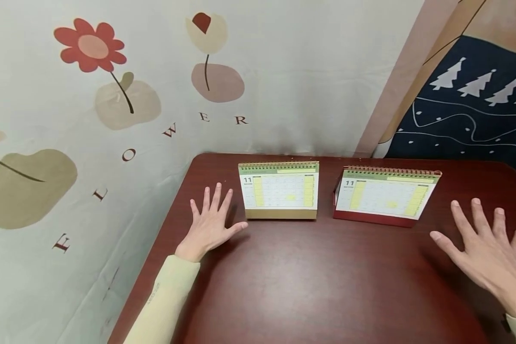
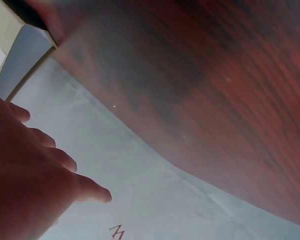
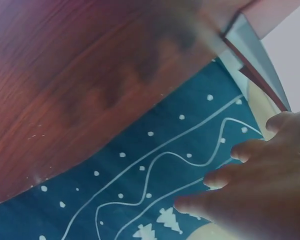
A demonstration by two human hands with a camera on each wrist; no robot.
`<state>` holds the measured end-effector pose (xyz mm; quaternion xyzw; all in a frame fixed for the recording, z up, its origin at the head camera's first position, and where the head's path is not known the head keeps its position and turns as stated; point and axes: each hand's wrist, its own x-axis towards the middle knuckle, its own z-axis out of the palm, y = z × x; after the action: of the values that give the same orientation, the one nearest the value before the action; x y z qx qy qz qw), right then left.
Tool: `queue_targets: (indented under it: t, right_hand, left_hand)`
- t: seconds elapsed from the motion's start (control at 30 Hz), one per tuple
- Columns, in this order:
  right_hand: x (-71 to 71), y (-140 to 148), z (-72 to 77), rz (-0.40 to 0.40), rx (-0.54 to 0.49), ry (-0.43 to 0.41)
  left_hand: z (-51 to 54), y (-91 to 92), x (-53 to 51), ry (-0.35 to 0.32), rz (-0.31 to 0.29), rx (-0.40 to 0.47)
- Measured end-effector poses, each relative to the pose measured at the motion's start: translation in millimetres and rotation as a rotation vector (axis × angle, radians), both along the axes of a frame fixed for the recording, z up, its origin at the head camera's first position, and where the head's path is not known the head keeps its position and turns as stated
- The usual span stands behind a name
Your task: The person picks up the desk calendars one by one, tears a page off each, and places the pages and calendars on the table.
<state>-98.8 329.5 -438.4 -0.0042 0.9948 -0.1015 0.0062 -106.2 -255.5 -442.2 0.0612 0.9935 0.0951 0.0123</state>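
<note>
Two spiral-bound desk calendars stand upright side by side on the table, each turned to a page marked 11. The left desk calendar has a tan base; the right desk calendar has a dark red base and is angled slightly. My left hand is spread beside the tan calendar, its thumb close to the lower left corner. To the right of the red calendar, my right hand is spread with fingers apart and holds nothing. In the wrist views, the left hand and right hand appear with fingers extended.
The dark red-brown wooden table has rounded far corners. Behind and left of it hangs a pale cloth printed with flowers and letters. A navy cloth with white trees hangs at the back right.
</note>
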Motion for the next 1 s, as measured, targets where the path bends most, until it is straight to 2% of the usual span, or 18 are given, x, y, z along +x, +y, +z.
queue_targets:
  t: [0.13, 0.27, 0.43, 0.67, 1.0]
  right_hand:
    - [4.7, -7, 5.1, -0.001, -0.012, 0.027]
    - [9.0, -22, 10.9, 0.032, -0.031, 0.053]
    - [12.8, -44, 16.6, 0.111, -0.064, 0.087]
    - [14.5, -71, 19.2, 0.229, -0.139, 0.151]
    - [15.2, -109, 19.0, 0.327, -0.242, 0.195]
  left_hand:
    - [3.2, 2.0, 0.2, -0.006, 0.013, 0.038]
    - [7.2, 2.9, 2.6, 0.004, 0.03, 0.063]
    - [10.5, 5.6, 6.8, 0.026, 0.039, 0.122]
    - [9.1, 10.6, 8.9, 0.027, 0.047, 0.203]
    - [9.2, 16.7, 9.2, 0.06, 0.058, 0.321]
